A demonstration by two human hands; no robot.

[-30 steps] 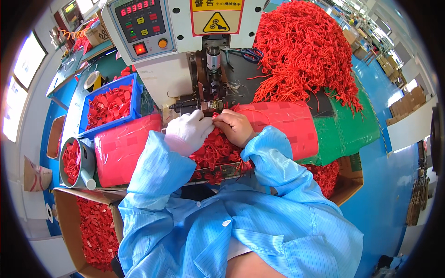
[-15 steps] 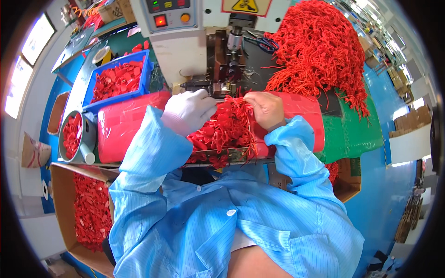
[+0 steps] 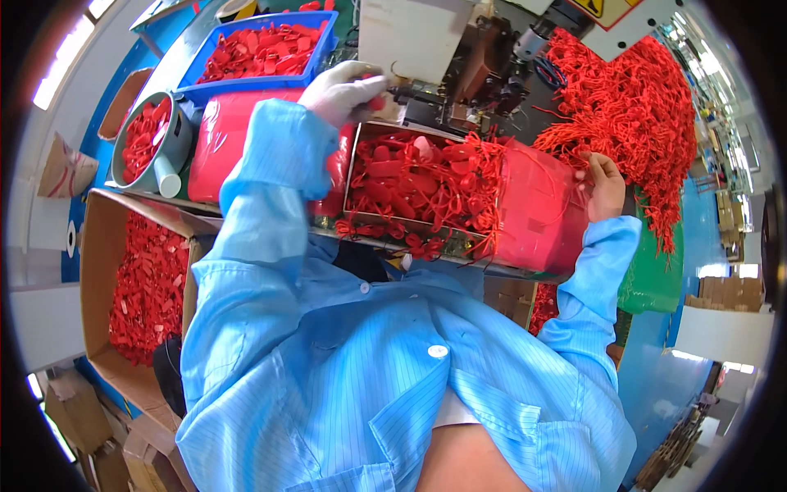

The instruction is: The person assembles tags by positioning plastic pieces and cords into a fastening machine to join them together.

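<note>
My left hand (image 3: 343, 92), in a white glove, is raised beside the left of the press tooling (image 3: 488, 74). Its curled fingers hold a small red plastic piece (image 3: 377, 103). My bare right hand (image 3: 605, 190) is over the right end of the red-covered work surface (image 3: 545, 209), at the lower edge of a big heap of red cords (image 3: 631, 107). Thumb and fingers are pinched together there, seemingly on a red cord; the grip is small and hard to see. Between my hands lies a metal-edged tray (image 3: 354, 168) full of red plastic pieces with cords attached (image 3: 410, 176).
A blue bin (image 3: 256, 82) of red pieces stands at the far left. Nearer are a grey-green tub (image 3: 179, 139) and a cardboard box (image 3: 100, 287), both holding red pieces. Dark-handled scissors (image 3: 551, 74) lie behind the tooling. Green sheeting (image 3: 656, 275) hangs at the right edge.
My hands have parted from in front of the tooling: the left moved left, the right moved right to the cord heap. The view has shifted and tilted, showing more of the tray.
</note>
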